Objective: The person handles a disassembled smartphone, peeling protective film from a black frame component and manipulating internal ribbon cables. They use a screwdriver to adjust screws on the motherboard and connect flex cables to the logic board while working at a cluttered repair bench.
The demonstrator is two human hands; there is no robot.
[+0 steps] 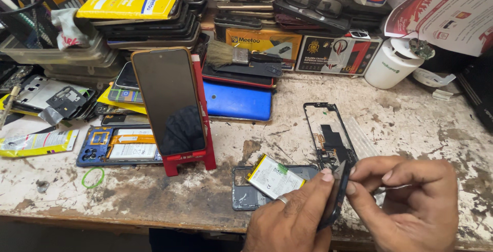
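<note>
The head camera is looking down on a worn, paint-scuffed workbench [411, 113] where two bare hands are working at the near edge. The left hand [295, 216], wearing a ring, and the right hand [411, 206] are together pinching a black phone frame [328, 144]. The frame is standing on edge between them at its near end, while its far end is stretching away over the bench top. The left thumb and fingers are clamping the frame's lower edge; the right thumb and forefinger are closing on it from the other side, just beside the left fingertips.

Just left of the hands, a phone battery [275, 177] with a yellow edge is lying tilted on a grey back cover [244, 193]. Further left, a smartphone [168, 100] with a dark screen is leaning upright in a red stand [197, 157], and an opened phone [115, 147] with a blue frame is lying flat behind it. A green rubber band [93, 178] is resting near the bench front. A brush [228, 55] is lying on a stack of phones, above a blue phone cover [237, 100]. A white jar [391, 63] is standing at the far right.
</note>
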